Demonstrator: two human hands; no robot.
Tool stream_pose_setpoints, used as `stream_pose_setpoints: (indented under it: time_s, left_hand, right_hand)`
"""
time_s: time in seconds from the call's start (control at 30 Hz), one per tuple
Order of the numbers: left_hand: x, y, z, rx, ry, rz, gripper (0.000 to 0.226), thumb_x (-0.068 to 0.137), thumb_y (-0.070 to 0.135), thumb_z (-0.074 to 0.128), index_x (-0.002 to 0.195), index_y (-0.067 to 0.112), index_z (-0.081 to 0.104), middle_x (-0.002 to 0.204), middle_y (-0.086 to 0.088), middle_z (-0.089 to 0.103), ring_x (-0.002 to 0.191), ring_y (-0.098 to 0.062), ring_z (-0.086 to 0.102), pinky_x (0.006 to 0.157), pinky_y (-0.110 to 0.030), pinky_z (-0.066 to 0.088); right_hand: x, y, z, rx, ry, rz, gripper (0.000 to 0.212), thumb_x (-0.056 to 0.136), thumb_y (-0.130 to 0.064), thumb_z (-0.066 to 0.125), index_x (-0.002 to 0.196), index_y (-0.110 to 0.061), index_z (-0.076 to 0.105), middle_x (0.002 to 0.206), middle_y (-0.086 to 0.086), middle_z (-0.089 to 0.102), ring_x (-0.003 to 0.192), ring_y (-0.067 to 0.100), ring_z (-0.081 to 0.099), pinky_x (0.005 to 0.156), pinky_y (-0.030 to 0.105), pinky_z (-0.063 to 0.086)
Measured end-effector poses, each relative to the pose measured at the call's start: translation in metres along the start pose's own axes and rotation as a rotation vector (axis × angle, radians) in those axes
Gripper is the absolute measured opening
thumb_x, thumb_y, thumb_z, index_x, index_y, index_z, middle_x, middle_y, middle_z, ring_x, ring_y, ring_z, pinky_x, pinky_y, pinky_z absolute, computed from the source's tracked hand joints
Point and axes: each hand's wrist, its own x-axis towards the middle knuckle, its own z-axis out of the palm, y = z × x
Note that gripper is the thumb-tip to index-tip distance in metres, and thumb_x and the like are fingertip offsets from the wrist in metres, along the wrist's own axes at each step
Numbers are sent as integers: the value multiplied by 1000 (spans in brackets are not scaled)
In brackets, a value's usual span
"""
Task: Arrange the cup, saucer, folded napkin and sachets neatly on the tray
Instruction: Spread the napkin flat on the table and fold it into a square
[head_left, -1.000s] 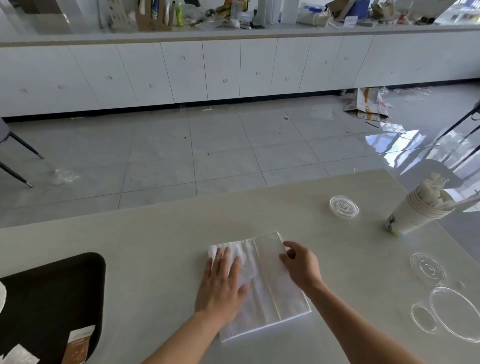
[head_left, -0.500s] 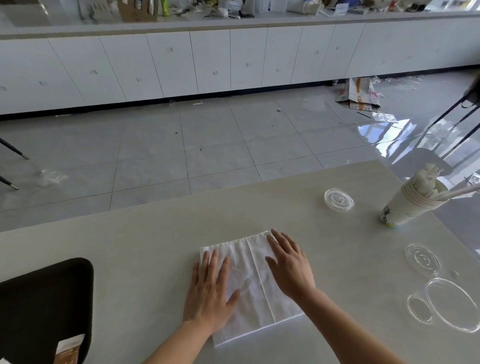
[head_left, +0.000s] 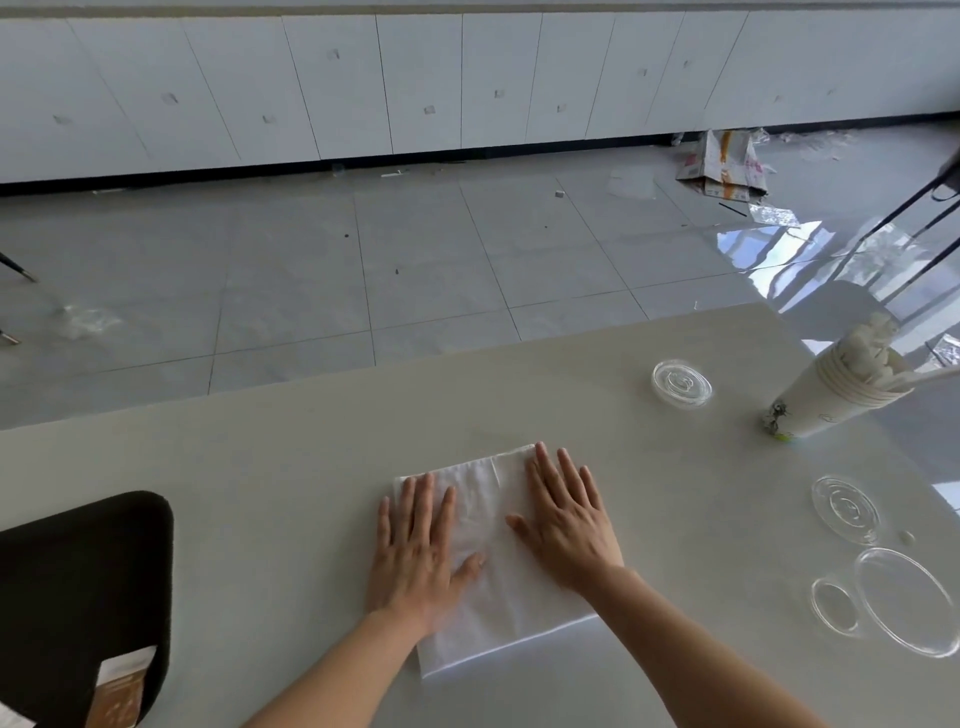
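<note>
A white folded napkin (head_left: 498, 608) lies flat on the pale table in front of me. My left hand (head_left: 421, 545) rests palm down on its left half, fingers spread. My right hand (head_left: 566, 514) lies flat on its right half, fingers apart. Neither hand grips anything. The black tray (head_left: 78, 582) sits at the left edge of the view, and a brown and white sachet (head_left: 122, 686) lies on its near corner. No saucer shows.
A stack of paper cups (head_left: 831, 395) stuffed with white paper stands at the right. Clear plastic lids (head_left: 680, 383) (head_left: 844, 508) (head_left: 906, 600) lie around it. The table's far edge drops to a tiled floor.
My right hand has gone from pinching the napkin's right flap to lying flat on it. The left hand has stayed pressed on the left half. The view has tilted down.
</note>
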Motion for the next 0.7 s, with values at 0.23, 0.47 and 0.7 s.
stream_pose_setpoints:
  time_s: [0.23,0.47,0.7]
  left_hand:
    - [-64,11,5,-108,-14,101,82,89,69,32,152,18,19,161,-12,12,149,-32,7,114,-51,14]
    - [-73,16,-2,10,-135,76,85,88,72,25,149,13,27,158,-17,18,146,-36,11,110,-53,17]
    - [-79,-11,-24,-141,-74,312,74,77,67,52,138,27,38,152,-10,30,144,-29,20,115,-48,27]
  right_hand:
    - [-44,-10,5,9,84,-14,76,97,-70,22,157,-27,5,166,-8,-3,152,18,-8,120,44,3]
    - [-60,-14,8,-10,12,47,79,96,-71,22,157,-23,9,166,-5,-1,152,22,-7,121,43,-1]
    - [-77,-6,-5,34,59,15,76,95,-72,19,156,-26,17,165,-11,2,152,16,-7,122,41,2]
